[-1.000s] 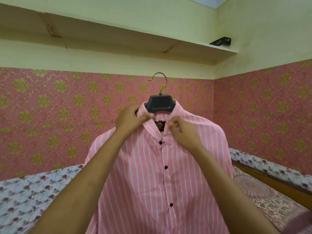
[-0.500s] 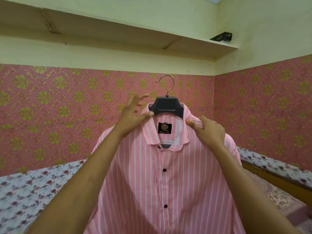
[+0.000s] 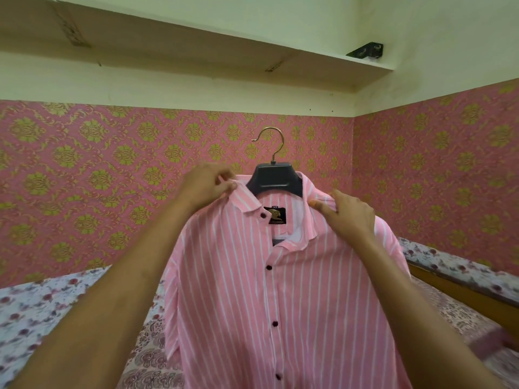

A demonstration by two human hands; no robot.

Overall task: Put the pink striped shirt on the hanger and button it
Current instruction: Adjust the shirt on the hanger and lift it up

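Observation:
The pink striped shirt [image 3: 280, 304] hangs on a dark hanger [image 3: 276, 178] with a brass hook [image 3: 271, 141], held up in front of me. Its front is buttoned below the collar with black buttons; the top collar button is undone and the neck label shows. My left hand [image 3: 209, 185] pinches the left side of the collar near the shoulder. My right hand [image 3: 346, 213] grips the fabric at the right shoulder beside the collar. What bears the hanger is not visible.
A bed with a floral sheet [image 3: 42, 310] lies below and to both sides, with a wooden edge [image 3: 460, 287] at the right. Pink patterned wallpaper [image 3: 98, 178] covers the walls. A shelf [image 3: 196, 43] runs overhead with a dark object [image 3: 366, 50] on it.
Both hands moved apart from the collar's front to the shoulders. The collar, held together a second ago, now lies open and spread, showing the label.

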